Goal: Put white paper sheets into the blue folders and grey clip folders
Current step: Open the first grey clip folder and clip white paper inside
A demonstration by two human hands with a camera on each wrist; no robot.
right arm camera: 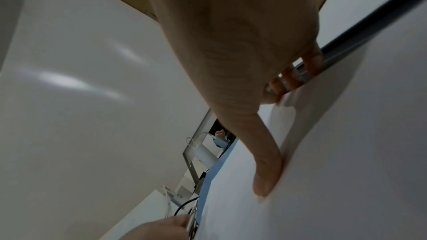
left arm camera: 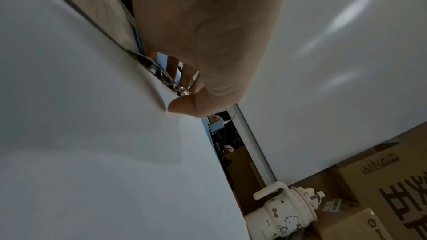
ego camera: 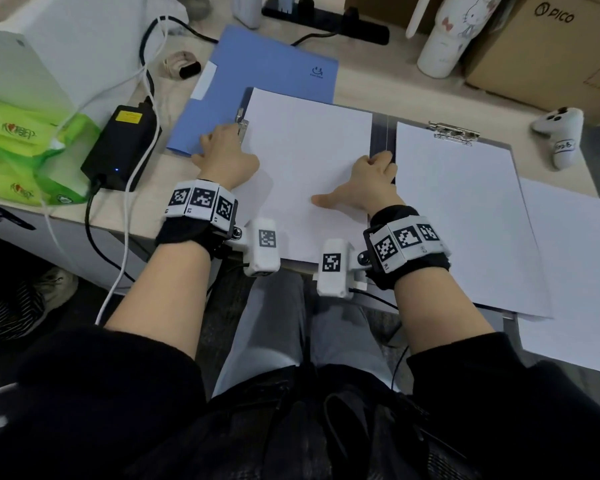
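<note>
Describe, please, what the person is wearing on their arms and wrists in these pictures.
Both forearms are bare, with black sleeves pushed up near the elbows. The left hand and right hand are ungloved. Each wrist carries a black fabric band topped with white blocks printed with black square markers, plus a white boxy camera unit bearing another marker. A thin black cable leaves the right unit.

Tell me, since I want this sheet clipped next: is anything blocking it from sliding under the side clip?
Nothing visible does. The sheet lies in the open folder, its left edge at the clip, where the left hand rests.
</note>
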